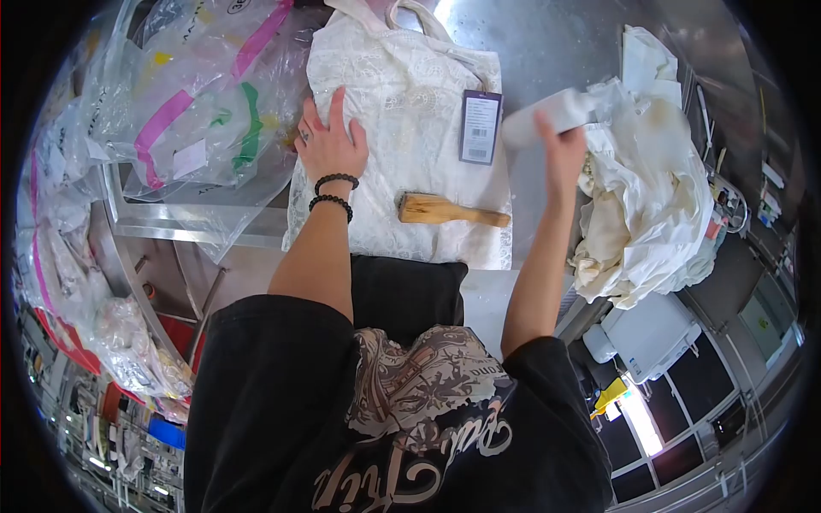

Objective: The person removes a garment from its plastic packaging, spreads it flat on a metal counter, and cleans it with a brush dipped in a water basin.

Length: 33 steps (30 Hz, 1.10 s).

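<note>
A white lace garment [410,128] with straps lies flat on the metal table [534,77]. My left hand [332,147] rests on its left side, fingers spread, holding nothing. In my right hand [564,145] is a white bottle [547,118], tilted and slightly blurred, held off the garment's right edge. A wooden-handled brush [451,210] lies across the lower part of the garment. On the right side of the garment sits a purple-edged paper tag [481,126] with printed text and a barcode.
Clear plastic bags [205,111] with pink and green strips cover the table's left side. A crumpled pile of white and cream cloth [650,197] lies at the right. Beyond it, lower right, stands a white container [654,333]. More bagged items [128,342] are at the far left.
</note>
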Motion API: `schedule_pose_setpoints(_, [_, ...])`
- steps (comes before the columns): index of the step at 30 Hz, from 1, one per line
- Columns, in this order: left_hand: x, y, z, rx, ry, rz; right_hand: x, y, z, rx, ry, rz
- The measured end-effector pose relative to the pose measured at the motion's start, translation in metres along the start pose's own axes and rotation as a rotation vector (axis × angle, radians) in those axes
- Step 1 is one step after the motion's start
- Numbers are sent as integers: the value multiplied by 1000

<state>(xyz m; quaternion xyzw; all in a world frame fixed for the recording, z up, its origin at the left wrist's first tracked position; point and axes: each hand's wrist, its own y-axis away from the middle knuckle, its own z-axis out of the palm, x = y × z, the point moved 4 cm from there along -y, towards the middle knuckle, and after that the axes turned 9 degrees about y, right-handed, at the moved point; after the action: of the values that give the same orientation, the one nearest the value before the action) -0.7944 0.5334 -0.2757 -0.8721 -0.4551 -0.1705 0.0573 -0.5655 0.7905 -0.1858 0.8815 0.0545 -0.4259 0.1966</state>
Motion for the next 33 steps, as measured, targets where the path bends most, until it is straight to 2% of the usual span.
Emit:
schedule_pose_setpoints(2, [-3,3,2,-8,-8,3,1,-43,-11,164,20,-144])
schedule_pose_setpoints(4, [-2,3,2,-8,1,4,21,-84,-10,279,-37,-200])
schedule_pose_setpoints(7, [-3,3,2,-16,10,-7,45,-113,-8,220,-102,-131])
schedule_pose_setpoints(9, [-4,5,0,-15,8,-2,53,-103,-8,193,33,-245])
schedule_pose_setpoints(10, [-3,5,-1,-12,9,1,54,-80,-12,287,179,-192])
schedule_pose_setpoints(12, [-3,3,0,0,14,-6,54,-13,-16,307,166,-136])
schedule_pose_setpoints(13, [-3,1,0,6,11,-21,63,23,-12,263,192,-223])
schedule_pose_setpoints(15, [-1,1,-4,4,10,-18,66,96,10,-108,369,-310])
schedule_pose_setpoints(16, [1,2,-6,0,10,-10,65,127,15,-217,447,-510])
schedule_pose_setpoints(17, [1,2,-6,0,12,1,65,146,22,-283,617,-579])
schedule_pose_setpoints(18, [0,2,-6,0,12,2,66,149,24,-282,615,-579])
schedule_pose_setpoints(22, [2,2,-6,31,26,14,74,164,25,-357,943,-576])
schedule_pose_setpoints(23, [2,2,-7,36,28,22,64,165,23,-347,942,-576])
schedule_pose_setpoints(26, [1,3,-5,34,34,15,3,161,7,-567,904,-379])
schedule_pose_setpoints(28, [1,5,-4,31,37,-1,-5,168,7,-650,895,-317])
schedule_pose_setpoints(32, [0,3,-5,49,29,11,-6,193,38,-168,28,-252])
schedule_pose_setpoints(33, [-1,3,-5,52,27,4,15,192,57,-166,129,-414])
